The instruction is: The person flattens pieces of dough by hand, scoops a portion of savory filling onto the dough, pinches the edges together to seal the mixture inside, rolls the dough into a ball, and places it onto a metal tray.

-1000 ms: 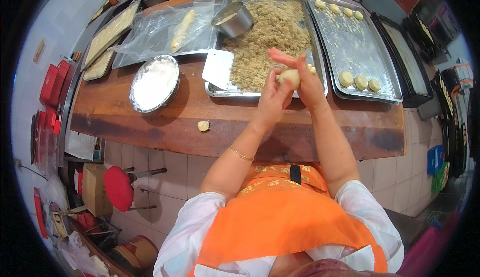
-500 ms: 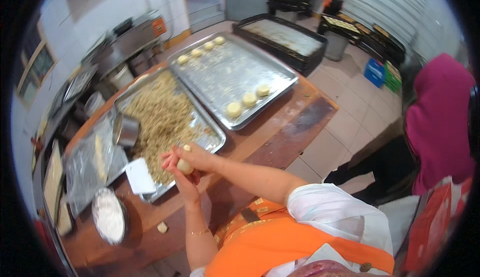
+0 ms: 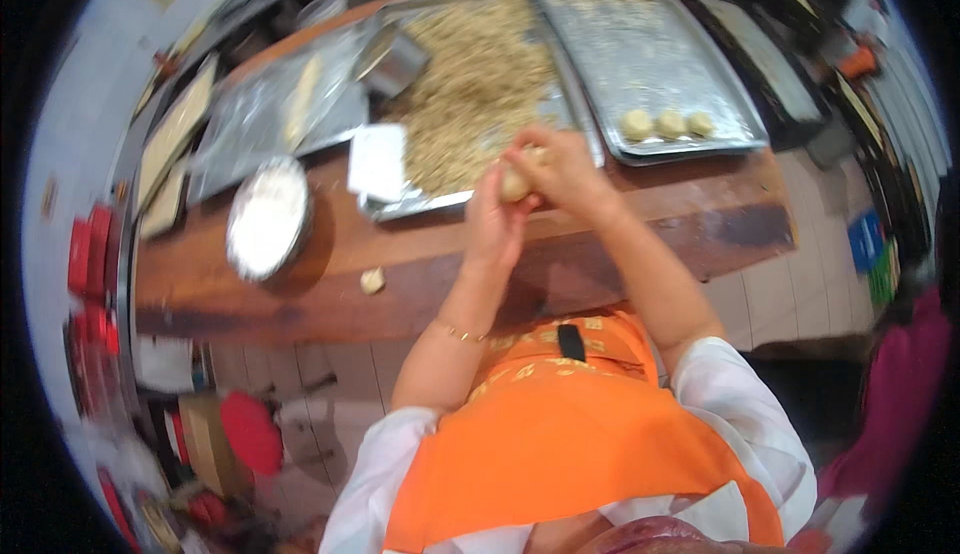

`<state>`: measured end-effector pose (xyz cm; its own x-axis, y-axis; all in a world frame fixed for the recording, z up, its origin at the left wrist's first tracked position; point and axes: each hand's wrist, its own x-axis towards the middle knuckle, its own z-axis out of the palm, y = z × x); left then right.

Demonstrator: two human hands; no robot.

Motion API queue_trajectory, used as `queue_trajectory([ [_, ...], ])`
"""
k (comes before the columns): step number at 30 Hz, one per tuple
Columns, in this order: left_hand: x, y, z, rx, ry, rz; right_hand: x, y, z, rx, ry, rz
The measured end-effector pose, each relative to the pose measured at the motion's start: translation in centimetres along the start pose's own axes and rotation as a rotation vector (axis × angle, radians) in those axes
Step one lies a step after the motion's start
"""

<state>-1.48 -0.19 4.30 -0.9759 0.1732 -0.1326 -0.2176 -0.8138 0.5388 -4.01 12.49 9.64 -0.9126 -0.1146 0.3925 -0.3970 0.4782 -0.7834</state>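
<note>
My left hand (image 3: 494, 222) and my right hand (image 3: 572, 176) are closed together around a pale dough ball (image 3: 514, 188), over the near edge of a metal tray. That tray holds a heap of crumbly tan filling (image 3: 470, 79). A metal pot (image 3: 396, 61) lies tipped on the filling's left side. A white flat scraper (image 3: 377, 163) rests at the tray's near left corner. Below it, a small lump of dough (image 3: 372, 281) sits on the wooden table (image 3: 460, 299). My fingers partly cover the ball.
On the right, a second metal tray (image 3: 665, 69) carries several round dough pieces (image 3: 637, 125) in two rows. A bowl of white flour (image 3: 268, 219) stands at left, near plastic sheeting (image 3: 240, 124) over a dough strip (image 3: 303, 102). Dark trays (image 3: 765, 54) stand beyond. Someone in a magenta top (image 3: 895, 409) is at right.
The view has swung round to the right and tilted down, so the table appears straighter and higher. My hands stay together around the dough ball, their fingers slightly shifted.
</note>
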Motion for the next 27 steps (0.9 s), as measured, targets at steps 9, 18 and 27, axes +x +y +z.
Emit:
queue_trajectory([
  [9, -1.4, 3.6, 0.6, -0.040, -0.056, -0.041, 1.3, -1.8, -2.5, 0.299, -0.441, 0.202],
  [18, -1.2, 4.1, -2.2, 0.133, -0.163, -0.044, 1.8, -2.9, -1.7, 0.067, -0.455, -0.062],
  [27, -3.5, 5.6, -1.3, 0.226, -0.152, 0.062, 0.9, -4.6, -1.2, 0.021, -0.465, -0.226],
])
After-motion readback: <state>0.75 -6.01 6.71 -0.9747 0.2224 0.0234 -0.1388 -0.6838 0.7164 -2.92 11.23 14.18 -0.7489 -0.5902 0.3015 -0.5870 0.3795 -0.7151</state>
